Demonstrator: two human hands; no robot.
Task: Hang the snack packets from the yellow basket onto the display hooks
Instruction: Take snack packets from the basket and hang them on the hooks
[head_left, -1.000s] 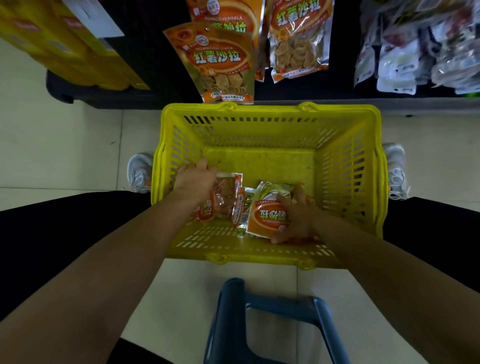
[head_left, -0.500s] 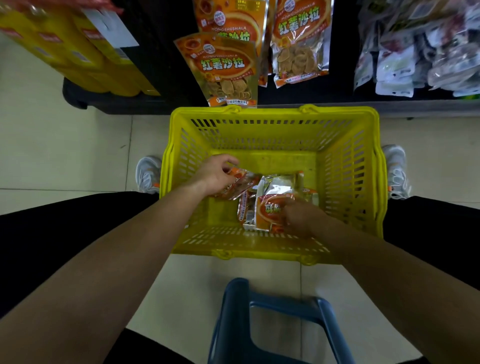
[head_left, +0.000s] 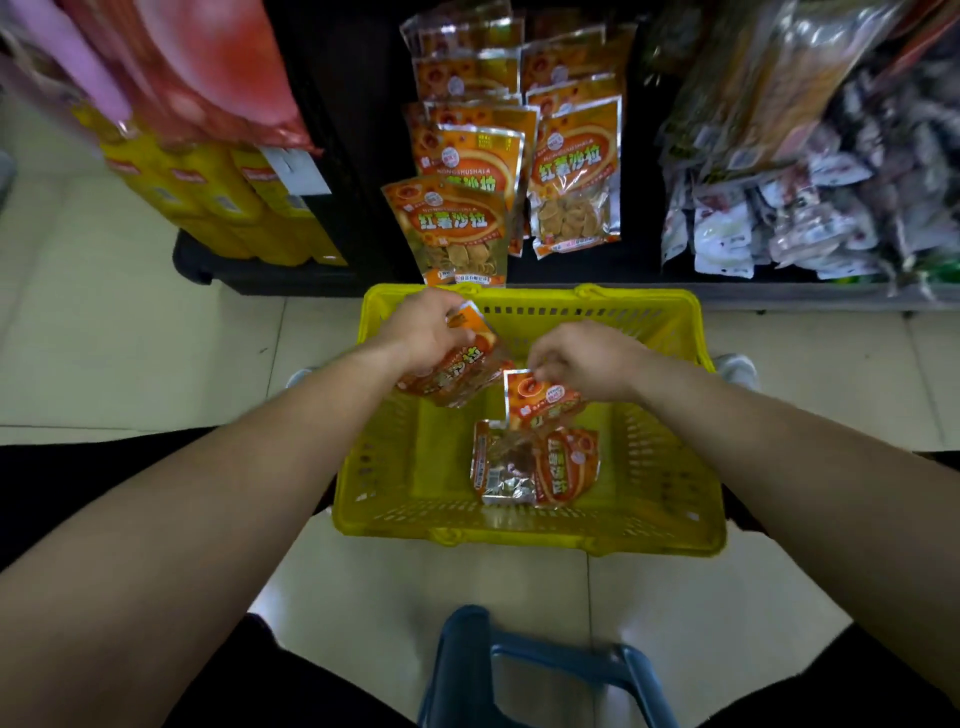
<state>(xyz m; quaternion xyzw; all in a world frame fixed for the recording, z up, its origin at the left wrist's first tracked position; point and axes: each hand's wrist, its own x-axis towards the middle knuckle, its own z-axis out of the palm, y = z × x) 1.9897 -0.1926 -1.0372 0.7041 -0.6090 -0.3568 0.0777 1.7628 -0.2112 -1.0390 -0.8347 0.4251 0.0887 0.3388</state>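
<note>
A yellow basket (head_left: 519, 535), left hand (head_left: 426, 332) above its far-left corner with fingers curled round an orange snack packet (head_left: 452, 376), right hand (head_left: 587, 358) over its middle pinching a second packet (head_left: 540, 405) by the top edge, two more packets (head_left: 535, 467) on its bottom, hung packets (head_left: 457, 228) beyond its far rim.

Packets (head_left: 535, 465) lie in the basket (head_left: 524, 532), before the rack (head_left: 358, 156).

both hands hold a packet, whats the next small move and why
Probably lift the left hand with the left packet toward the hanging packets beyond the yellow basket: it is gripped and nearest the display, while the right hand only pinches the right packet by its top.
</note>
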